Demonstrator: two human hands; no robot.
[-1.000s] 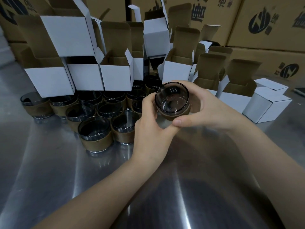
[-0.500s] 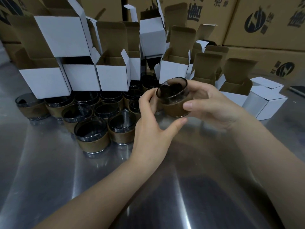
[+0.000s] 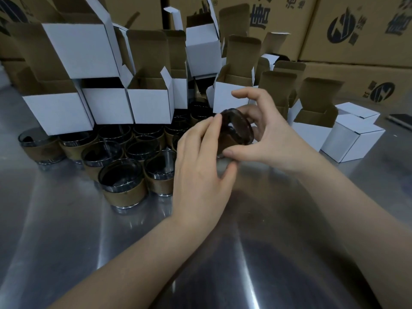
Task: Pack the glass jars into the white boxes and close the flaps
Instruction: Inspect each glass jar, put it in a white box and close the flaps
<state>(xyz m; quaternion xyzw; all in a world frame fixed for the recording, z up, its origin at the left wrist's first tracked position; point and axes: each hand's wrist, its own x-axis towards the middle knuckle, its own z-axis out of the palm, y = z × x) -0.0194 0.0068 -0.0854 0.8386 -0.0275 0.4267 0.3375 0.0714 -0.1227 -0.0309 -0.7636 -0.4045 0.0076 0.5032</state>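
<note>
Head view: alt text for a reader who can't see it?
The right hand holds a glass jar tilted sideways, the left hand touching it, over a steel table. More jars stand left before open white boxes; two closed boxes sit right.

Both forearms bare, reaching over table [image 3: 58, 230] from near edge: left from near-left corner, right from near-right corner, meeting around mid-table. Left hand [image 3: 200, 161] back up, fingers almost straight, fingertips [image 3: 215, 122] touching side of jar [image 3: 237, 132]; thumb spread below, contact unclear. Right hand [image 3: 276, 141] grips jar: thumb pressed on lower edge, fingers curled behind, index finger lifted and hooked above, off glass. Jar held tilted.
</note>
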